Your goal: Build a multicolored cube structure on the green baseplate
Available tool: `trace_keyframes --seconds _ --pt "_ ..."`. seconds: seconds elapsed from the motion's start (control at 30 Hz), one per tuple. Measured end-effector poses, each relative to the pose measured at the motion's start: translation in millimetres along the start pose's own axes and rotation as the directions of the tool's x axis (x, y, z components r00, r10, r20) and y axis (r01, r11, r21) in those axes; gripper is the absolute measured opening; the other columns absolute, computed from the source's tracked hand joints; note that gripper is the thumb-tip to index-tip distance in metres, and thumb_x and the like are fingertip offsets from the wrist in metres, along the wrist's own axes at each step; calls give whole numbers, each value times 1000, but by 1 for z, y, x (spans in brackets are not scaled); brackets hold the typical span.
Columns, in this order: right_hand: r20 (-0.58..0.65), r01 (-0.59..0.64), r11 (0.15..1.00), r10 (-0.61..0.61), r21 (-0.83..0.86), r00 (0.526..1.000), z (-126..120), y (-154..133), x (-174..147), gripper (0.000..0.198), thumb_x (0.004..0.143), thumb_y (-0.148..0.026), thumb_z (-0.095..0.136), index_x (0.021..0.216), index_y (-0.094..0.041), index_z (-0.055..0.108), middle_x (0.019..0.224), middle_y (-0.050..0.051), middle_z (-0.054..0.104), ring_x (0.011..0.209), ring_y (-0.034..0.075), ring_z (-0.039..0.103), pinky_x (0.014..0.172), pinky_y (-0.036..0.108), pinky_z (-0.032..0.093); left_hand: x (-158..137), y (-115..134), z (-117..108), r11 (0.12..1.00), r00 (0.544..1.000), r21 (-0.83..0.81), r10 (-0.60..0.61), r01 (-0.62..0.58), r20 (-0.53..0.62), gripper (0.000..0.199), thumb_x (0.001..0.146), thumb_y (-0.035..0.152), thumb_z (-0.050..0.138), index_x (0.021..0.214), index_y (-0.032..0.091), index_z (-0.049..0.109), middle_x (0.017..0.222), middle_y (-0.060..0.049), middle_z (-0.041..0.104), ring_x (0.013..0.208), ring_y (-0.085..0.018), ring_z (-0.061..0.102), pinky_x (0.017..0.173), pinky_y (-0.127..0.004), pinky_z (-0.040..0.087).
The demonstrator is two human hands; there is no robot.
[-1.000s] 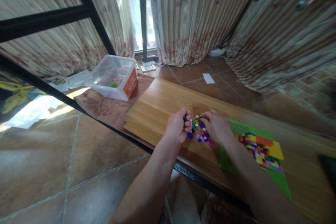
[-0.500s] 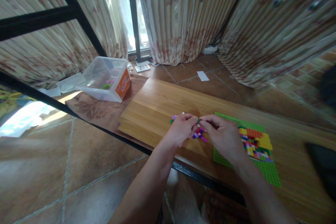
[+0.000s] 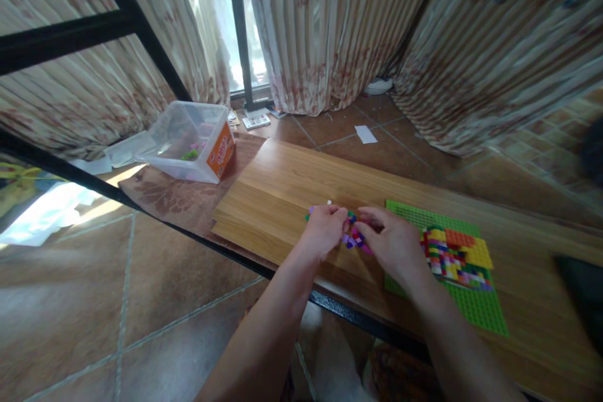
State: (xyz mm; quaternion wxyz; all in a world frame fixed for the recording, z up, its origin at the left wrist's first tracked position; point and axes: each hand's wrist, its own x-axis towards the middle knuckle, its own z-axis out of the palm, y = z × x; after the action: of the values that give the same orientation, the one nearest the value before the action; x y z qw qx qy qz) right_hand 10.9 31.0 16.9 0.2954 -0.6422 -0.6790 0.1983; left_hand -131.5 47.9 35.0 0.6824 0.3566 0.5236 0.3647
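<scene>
My left hand (image 3: 326,226) is closed, thumb against fingers, with a small green-blue toy brick (image 3: 351,217) at its fingertips. Opposite it, my right hand (image 3: 393,240) has its thumb and fingers curled together; whatever lies between them is hidden. Under and between both hands is a loose pile of purple, pink and red toy bricks (image 3: 354,240), partly covered by the fingers. To the right, a green baseplate (image 3: 485,314) carries a block of yellow, orange and multicoloured bricks (image 3: 455,257), and my right wrist reaches across its near left part.
The wooden tabletop (image 3: 282,182) has a dark metal edge (image 3: 348,311) along my side. A clear plastic box (image 3: 188,166) with an orange label stands on a brown cloth (image 3: 169,198) at the left. A dark flat object (image 3: 579,295) lies far right. Curtains hang behind.
My hands, whose fingertips met around a small green piece, have drawn slightly apart. The right fingertips have separated from the left ones, and more of the pile shows between them.
</scene>
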Motion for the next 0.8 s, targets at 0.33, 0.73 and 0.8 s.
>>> trace_keyframes --seconds 0.33,0.73,0.8 --pt "84 -10 935 -22 354 996 -13 -10 0 17 81 -35 64 81 -21 73 81 3 74 73 17 67 68 30 51 -8 6 -4 993 973 -94 -43 66 227 31 88 20 46 57 16 46 44 6 35 34 -3 21 39 -21 11" --pt "-84 -103 853 169 511 982 -4 5 -14 19 72 -34 73 84 -20 74 86 4 75 78 19 69 75 35 55 10 -12 -4 724 952 625 283 -293 119 32 83 16 43 51 17 48 51 2 48 54 -11 43 56 -24 30" --pt "-87 -109 851 178 513 980 -3 7 -16 20 72 -34 73 85 -19 74 87 5 75 78 19 69 75 35 55 11 -13 -5 745 950 596 286 -301 123 31 83 16 43 53 17 50 52 2 48 53 -11 43 55 -24 31"
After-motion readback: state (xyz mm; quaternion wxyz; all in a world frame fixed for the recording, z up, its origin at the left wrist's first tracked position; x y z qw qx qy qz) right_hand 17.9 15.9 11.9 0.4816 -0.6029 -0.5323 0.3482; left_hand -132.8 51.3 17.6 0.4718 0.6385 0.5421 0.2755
